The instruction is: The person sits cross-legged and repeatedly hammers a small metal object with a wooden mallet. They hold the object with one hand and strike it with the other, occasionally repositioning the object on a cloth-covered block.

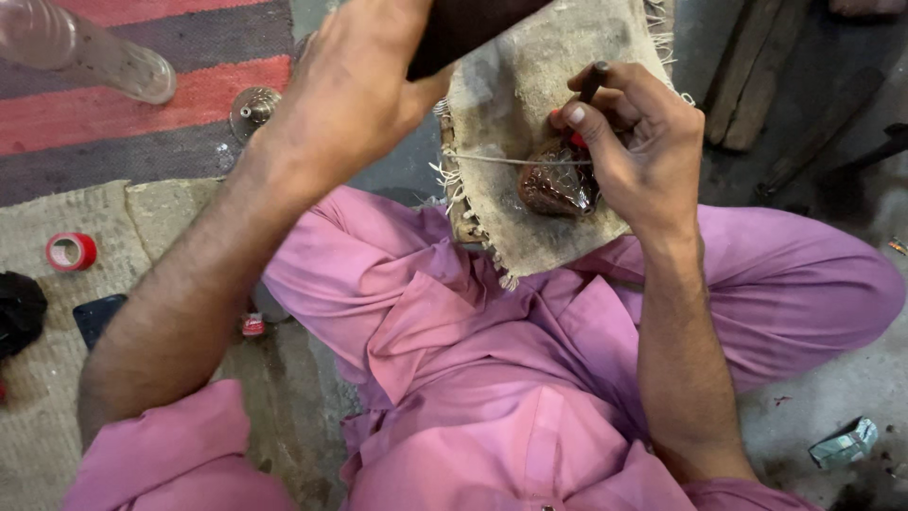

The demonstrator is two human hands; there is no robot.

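My left hand (355, 90) is raised near the top of the view, closed around a dark blocky tool (463, 28) whose upper part runs out of frame. My right hand (638, 142) grips a thin dark punch-like rod (593, 80), its lower end pressed toward a small dark reddish patterned piece (556, 185). That piece lies on a burlap-covered pad (515, 85) resting on my lap. A taut string (501, 159) crosses the pad to the piece. I sit cross-legged in pink clothing.
A red tape roll (72, 252), a dark phone (98, 317) and a black bundle (17, 310) lie on the mat at left. A clear plastic bottle (90, 52) and a small metal knob (255, 107) rest on the striped rug. Wooden pieces (757, 76) lie at upper right.
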